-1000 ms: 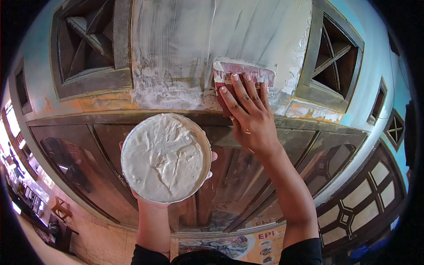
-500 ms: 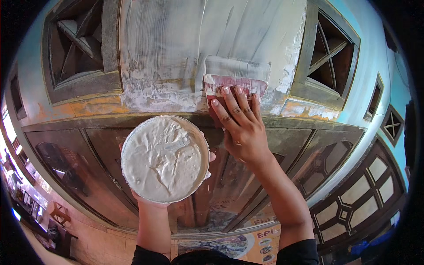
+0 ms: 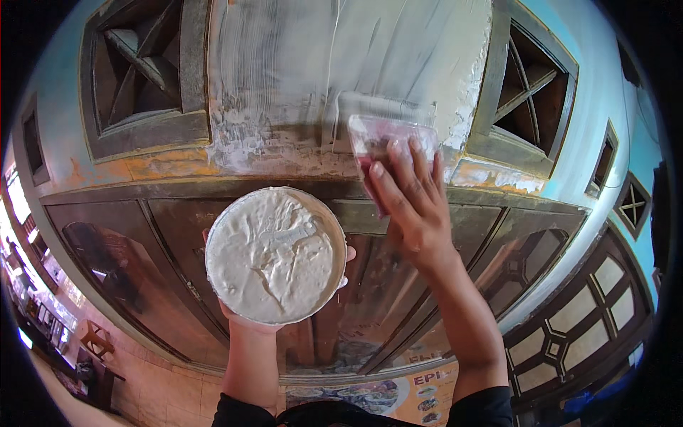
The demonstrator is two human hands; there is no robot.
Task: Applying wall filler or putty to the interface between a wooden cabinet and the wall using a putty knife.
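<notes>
Fingers [image 3: 398, 178] hide much of the red scraper [image 3: 388, 135].

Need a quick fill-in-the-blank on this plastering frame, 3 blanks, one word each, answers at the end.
1. The left hand holds up a round pan full of ____ putty.
2. The right hand presses a flat reddish scraper against the ____.
3. On either side of the coated wall panel sits a recessed vent opening with ____ slats.

Missing words: white; wall; crossed
</notes>
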